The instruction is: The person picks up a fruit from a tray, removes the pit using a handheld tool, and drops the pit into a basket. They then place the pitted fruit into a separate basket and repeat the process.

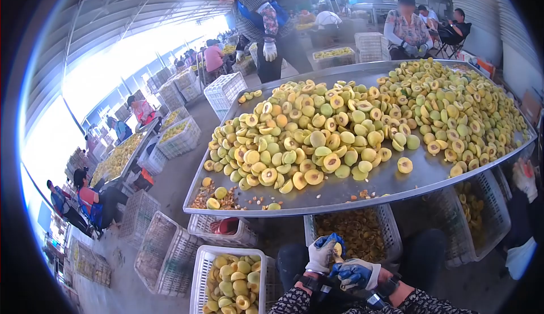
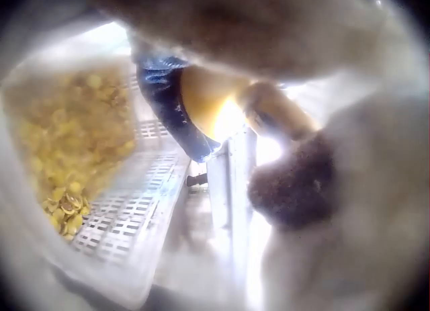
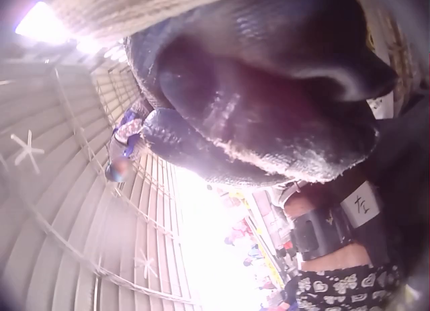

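Note:
Low at the front of the head view, my left hand, in a white glove with blue-coated fingertips, grips a yellow apricot half. That fruit shows large and glaring in the left wrist view, beside a blue glove finger. My right hand, in a blue-coated glove, is right against the left one. Its fingers curl tightly in the right wrist view, around a small pale tan thing whose kind I cannot tell. Both hands are over a white crate of brownish pieces.
A metal table heaped with apricot halves stands ahead, its raised edge close beyond my hands. A crate of apricot halves is at my left, another crate at right. One person stands across the table; another sits behind it.

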### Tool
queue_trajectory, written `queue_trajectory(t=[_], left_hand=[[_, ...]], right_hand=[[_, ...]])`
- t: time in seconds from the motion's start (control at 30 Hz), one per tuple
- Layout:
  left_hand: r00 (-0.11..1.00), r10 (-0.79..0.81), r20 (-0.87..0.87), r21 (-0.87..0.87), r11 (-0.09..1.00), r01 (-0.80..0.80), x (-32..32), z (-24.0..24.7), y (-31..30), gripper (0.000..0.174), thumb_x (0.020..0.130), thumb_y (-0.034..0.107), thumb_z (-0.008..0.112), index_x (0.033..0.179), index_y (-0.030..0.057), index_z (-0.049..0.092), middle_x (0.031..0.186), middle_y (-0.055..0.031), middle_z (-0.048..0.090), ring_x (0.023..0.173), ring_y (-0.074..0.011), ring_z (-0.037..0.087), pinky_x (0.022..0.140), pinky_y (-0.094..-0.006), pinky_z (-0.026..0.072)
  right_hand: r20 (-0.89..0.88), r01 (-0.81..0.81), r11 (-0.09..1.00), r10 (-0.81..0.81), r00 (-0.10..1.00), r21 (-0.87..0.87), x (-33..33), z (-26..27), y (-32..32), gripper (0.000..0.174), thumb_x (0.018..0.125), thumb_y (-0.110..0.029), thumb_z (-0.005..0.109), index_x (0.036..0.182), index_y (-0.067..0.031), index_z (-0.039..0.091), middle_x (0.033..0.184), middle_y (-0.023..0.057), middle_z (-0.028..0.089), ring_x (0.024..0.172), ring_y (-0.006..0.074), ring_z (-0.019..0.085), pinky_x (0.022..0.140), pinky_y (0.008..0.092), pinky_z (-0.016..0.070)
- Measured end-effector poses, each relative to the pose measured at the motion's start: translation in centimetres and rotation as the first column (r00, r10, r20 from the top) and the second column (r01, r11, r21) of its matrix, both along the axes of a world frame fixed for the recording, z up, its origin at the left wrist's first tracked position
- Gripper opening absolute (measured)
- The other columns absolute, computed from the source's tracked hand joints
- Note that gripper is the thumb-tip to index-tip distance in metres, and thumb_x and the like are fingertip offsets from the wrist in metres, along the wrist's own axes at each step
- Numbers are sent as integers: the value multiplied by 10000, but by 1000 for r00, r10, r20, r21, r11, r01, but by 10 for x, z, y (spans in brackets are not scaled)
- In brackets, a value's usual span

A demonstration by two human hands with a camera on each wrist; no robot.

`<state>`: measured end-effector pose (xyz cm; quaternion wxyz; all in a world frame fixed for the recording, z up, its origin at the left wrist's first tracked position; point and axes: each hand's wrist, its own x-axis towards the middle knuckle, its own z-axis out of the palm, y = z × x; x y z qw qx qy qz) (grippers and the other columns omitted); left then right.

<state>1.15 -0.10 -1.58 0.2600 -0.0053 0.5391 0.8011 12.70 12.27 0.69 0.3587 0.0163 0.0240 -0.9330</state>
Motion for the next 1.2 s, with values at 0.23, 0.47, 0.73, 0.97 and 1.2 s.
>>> queue_trajectory(t=[0.23,0.47,0.73,0.97,1.2], left_hand=[[935,-319,155,-63,941,332,-9,-4,0,203,842,148,649,942,-27,620,834,-93,654,694,-190,627,643,-323,527],[905,-394,159,379,871,313,-13,4,-10,277,851,199,627,1031,-9,600,962,-121,637,871,-242,617,782,-370,518],[891,-430,147,140,901,412,-9,-10,-10,242,845,139,625,1026,-19,600,939,-116,646,819,-219,626,742,-320,516],[831,-544,120,101,839,535,-7,-25,-9,225,829,78,631,1021,-38,612,936,-115,648,813,-215,625,754,-332,510],[806,-567,168,58,822,566,-3,-24,-8,245,829,88,638,1037,-39,617,957,-91,656,865,-176,619,818,-299,493]], right_hand=[[-240,51,979,-2,971,197,8,-47,10,333,890,-62,517,1207,23,464,1093,87,576,910,157,596,785,283,519],[-136,53,994,-66,989,-97,3,-4,1,299,908,-91,486,1187,16,470,987,62,568,825,145,583,717,276,517],[-247,98,657,138,959,748,15,-4,9,345,978,-229,331,1187,10,466,873,6,535,695,107,537,655,236,476],[119,-243,970,241,963,1,21,-14,29,371,979,-292,332,1147,-9,503,827,-23,566,681,87,529,598,220,428],[413,-274,876,95,906,398,24,36,36,310,966,-241,410,1112,14,506,749,-21,554,522,27,506,452,163,407]])
